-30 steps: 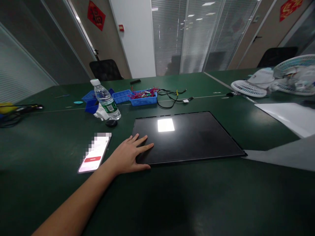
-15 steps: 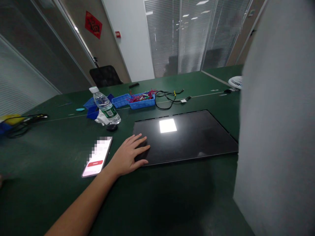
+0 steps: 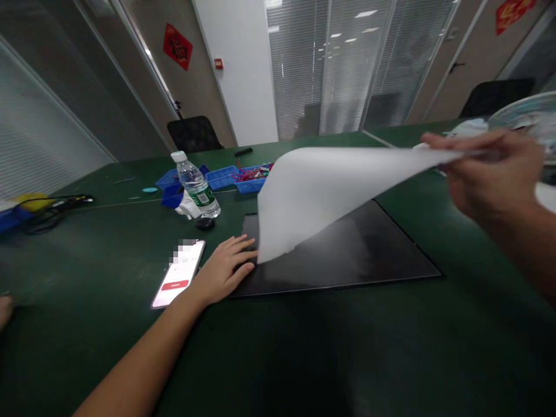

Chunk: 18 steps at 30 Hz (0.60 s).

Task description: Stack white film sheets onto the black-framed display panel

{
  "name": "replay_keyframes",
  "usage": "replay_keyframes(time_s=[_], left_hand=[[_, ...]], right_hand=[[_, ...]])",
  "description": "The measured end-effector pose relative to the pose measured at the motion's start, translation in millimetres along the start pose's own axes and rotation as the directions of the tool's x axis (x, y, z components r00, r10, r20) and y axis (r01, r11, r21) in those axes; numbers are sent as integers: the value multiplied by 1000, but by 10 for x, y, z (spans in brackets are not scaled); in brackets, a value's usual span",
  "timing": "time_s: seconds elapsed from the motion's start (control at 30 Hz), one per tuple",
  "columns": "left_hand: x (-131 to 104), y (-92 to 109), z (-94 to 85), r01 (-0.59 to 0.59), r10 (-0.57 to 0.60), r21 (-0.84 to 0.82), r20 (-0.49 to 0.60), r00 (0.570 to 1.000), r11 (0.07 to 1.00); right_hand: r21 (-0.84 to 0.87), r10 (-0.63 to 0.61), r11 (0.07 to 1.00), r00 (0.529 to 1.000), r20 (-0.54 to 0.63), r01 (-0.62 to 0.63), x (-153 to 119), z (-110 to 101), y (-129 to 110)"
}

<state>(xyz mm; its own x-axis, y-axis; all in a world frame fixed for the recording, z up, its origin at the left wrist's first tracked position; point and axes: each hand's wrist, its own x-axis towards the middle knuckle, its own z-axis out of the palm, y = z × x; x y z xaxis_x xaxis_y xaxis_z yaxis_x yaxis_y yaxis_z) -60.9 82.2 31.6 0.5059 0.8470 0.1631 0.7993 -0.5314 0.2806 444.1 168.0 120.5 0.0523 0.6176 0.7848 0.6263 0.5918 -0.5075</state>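
Observation:
A white flexible sheet point(image 3: 321, 191) curves over a flat black panel point(image 3: 347, 255) lying on the green table. My right hand point(image 3: 495, 168) pinches the sheet's right edge and holds it raised above the panel. The sheet's far left corner hangs low near the panel's left side and hides part of its surface. My left hand point(image 3: 228, 266) lies with fingers spread on the panel's left edge, close to that corner. Just left of this hand, a lit smartphone point(image 3: 180, 275) rests on the table.
A water bottle point(image 3: 197, 185) leans behind the phone, near a black mouse point(image 3: 205, 223). Blue trays point(image 3: 221, 177) with red wires stand farther back. Cables point(image 3: 52, 202) lie at the left, and part of a person's hand point(image 3: 5, 310) shows at the left edge.
The white sheet, upright and close at the right before, now spans over the panel. My right hand has come into view holding it. My left hand stays at the panel's left edge.

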Motion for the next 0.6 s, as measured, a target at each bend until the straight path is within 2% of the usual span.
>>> replay_keyframes(time_s=[0.07, 0.1, 0.17, 0.23, 0.3, 0.33, 0.37, 0.43, 0.47, 0.53, 0.6], left_hand=[[-7, -59, -7, 91, -96, -67, -69, 993, 994], [-8, -82, -7, 151, -163, -105, -111, 980, 983], [-2, -105, -1, 281, -318, -197, -195, 928, 939], [9, -97, 3, 392, -463, -286, -246, 852, 874], [19, -65, -3, 459, -541, -313, -269, 797, 831], [22, -44, -10, 472, -547, -291, -286, 787, 832], [23, -24, -17, 467, -525, -246, -306, 794, 849], [23, 9, -28, 400, -417, -122, -321, 850, 909], [21, 17, -28, 343, -344, -58, -300, 890, 937], [19, 18, -12, 212, -199, 48, -189, 962, 976], [19, 1, 26, 124, -118, 110, -61, 991, 986]], right_hand=[[164, 24, 985, 984, 175, -54, -254, -8, 188], [177, 61, 977, 951, 302, -118, -398, -31, 309], [104, 151, 967, 849, 507, -234, -661, -87, 566], [27, 205, 958, 743, 637, -287, -845, -132, 786], [2, 190, 958, 641, 744, -286, -944, -159, 929], [3, 169, 961, 594, 786, -278, -970, -169, 969], [9, 148, 962, 551, 821, -271, -985, -179, 990], [24, 115, 963, 494, 862, -267, -997, -205, 987], [34, 103, 964, 483, 870, -265, -1000, -221, 968], [35, 89, 968, 475, 875, -247, -1006, -260, 915], [21, 85, 977, 476, 875, -212, -1016, -311, 864]])
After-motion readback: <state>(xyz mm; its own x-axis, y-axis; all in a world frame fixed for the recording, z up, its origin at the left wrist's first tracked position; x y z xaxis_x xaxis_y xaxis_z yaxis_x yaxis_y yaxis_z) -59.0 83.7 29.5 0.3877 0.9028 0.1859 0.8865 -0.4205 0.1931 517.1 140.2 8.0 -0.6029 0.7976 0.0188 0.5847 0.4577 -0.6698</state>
